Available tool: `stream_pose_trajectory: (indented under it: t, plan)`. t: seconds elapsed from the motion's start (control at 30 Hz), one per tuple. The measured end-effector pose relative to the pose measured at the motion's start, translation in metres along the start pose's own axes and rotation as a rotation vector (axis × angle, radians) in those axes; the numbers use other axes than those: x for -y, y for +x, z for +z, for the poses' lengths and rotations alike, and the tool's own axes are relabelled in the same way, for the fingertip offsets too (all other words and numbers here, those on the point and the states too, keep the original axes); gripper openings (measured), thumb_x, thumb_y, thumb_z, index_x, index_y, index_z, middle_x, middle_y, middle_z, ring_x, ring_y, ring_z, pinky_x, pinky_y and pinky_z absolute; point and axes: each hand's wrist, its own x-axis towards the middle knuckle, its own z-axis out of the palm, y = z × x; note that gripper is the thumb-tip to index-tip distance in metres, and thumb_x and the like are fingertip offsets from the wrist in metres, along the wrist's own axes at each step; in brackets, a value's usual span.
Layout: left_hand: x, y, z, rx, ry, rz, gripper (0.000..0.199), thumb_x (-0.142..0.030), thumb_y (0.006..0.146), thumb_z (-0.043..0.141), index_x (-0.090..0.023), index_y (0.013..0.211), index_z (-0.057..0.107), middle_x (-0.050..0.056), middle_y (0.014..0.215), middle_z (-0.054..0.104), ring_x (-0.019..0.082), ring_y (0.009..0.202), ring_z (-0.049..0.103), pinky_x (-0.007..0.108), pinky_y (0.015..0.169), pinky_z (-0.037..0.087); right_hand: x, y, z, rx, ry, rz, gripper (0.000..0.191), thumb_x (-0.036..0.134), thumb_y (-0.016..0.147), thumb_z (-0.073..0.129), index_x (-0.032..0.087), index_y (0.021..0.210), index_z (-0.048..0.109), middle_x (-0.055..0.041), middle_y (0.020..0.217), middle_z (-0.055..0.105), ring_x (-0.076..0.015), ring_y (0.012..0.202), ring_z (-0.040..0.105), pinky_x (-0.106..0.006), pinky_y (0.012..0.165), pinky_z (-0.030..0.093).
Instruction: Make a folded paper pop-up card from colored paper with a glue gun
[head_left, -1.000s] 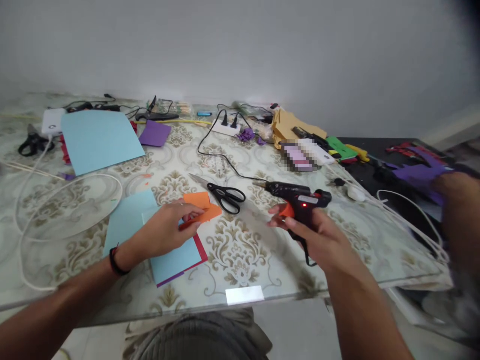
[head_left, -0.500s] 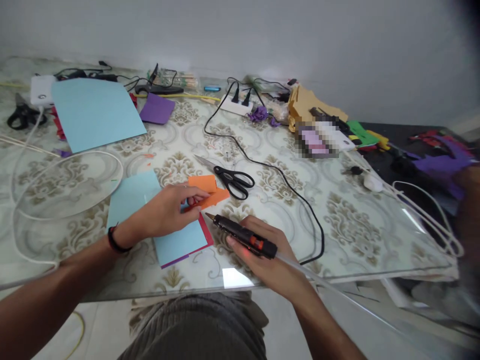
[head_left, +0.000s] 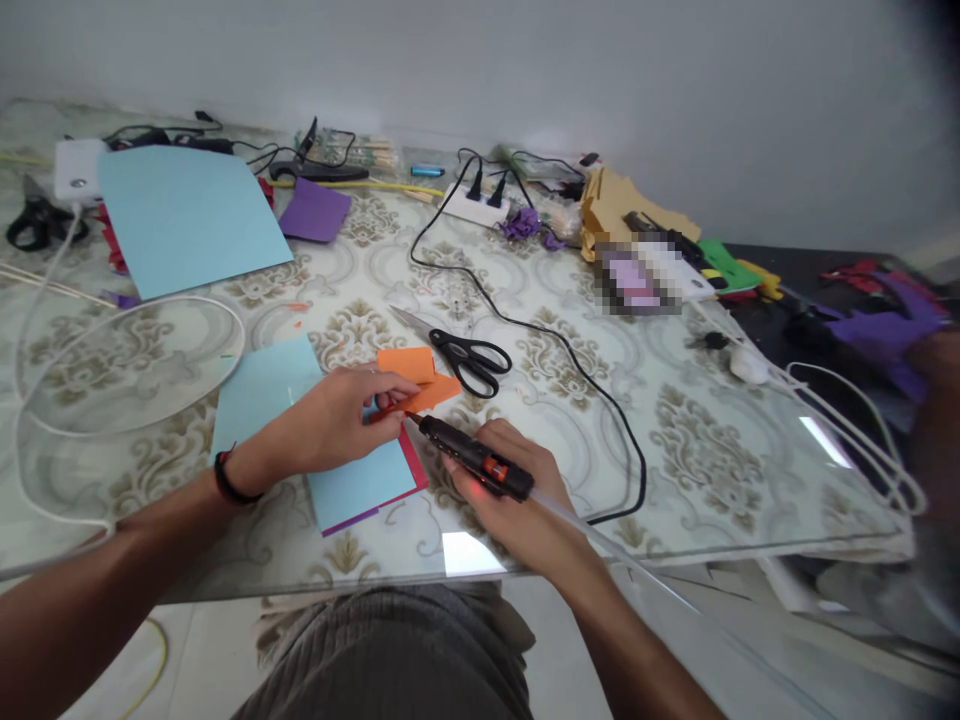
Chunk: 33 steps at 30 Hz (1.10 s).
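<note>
My right hand point(head_left: 517, 490) is wrapped round a black glue gun point(head_left: 472, 455), a long clear glue stick point(head_left: 637, 565) trailing from its rear. The gun's nozzle points left and is close to my left fingertips; whether it touches anything I cannot tell. My left hand point(head_left: 349, 415) pinches a piece of orange paper point(head_left: 431, 393) at its lower left edge. Under that hand lie light blue paper sheets point(head_left: 360, 485), with red and purple paper showing at their edges. Black-handled scissors point(head_left: 469, 358) rest partly open just beyond the orange paper.
A large blue sheet point(head_left: 195, 225) and a purple square point(head_left: 315, 212) lie at the back left. The gun's black cord point(head_left: 551, 335) curves from a white power strip point(head_left: 474, 205). Tan paper point(head_left: 637, 205) is piled at the back right. White cable point(head_left: 244, 335) loops at left.
My right hand has moved the glue gun left and slightly up, bringing its nozzle up to my left fingertips. My left hand keeps its pinch on the orange paper.
</note>
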Motion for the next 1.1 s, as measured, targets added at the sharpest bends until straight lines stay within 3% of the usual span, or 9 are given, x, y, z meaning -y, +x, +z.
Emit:
stream_pose_trajectory:
  t: [0.23, 0.6, 1.1]
  plan:
    - [0.003, -0.001, 0.002, -0.014, -0.006, 0.015, 0.036, -0.028, 0.092, 0.061, -0.018, 0.122, 0.079, 0.006, 0.111, 0.085, 0.021, 0.098, 0.079, 0.031, 0.089, 0.059, -0.001, -0.001, 0.001, 0.019, -0.008, 0.027, 0.030, 0.022, 0.092, 0.067, 0.025, 0.068, 0.049, 0.0016, 0.069, 0.057, -0.0188, 0.070, 0.060, -0.032, 0.066, 0.045]
    - [0.002, 0.000, 0.001, -0.004, 0.028, 0.010, 0.034, -0.026, 0.093, 0.062, -0.020, 0.121, 0.079, 0.004, 0.102, 0.084, 0.020, 0.088, 0.076, 0.030, 0.079, 0.056, -0.003, -0.002, -0.002, 0.017, -0.056, 0.078, 0.028, 0.017, 0.083, 0.061, 0.026, 0.064, 0.044, 0.0022, 0.066, 0.053, -0.0188, 0.068, 0.058, -0.031, 0.062, 0.041]
    - [-0.002, 0.000, 0.001, -0.019, 0.057, 0.030, 0.026, -0.026, 0.094, 0.061, -0.021, 0.112, 0.079, 0.004, 0.099, 0.084, 0.020, 0.084, 0.076, 0.029, 0.077, 0.055, -0.010, -0.005, -0.004, -0.066, -0.053, 0.135, 0.027, 0.020, 0.084, 0.063, 0.026, 0.065, 0.045, 0.0033, 0.066, 0.054, -0.0168, 0.064, 0.056, -0.030, 0.061, 0.042]
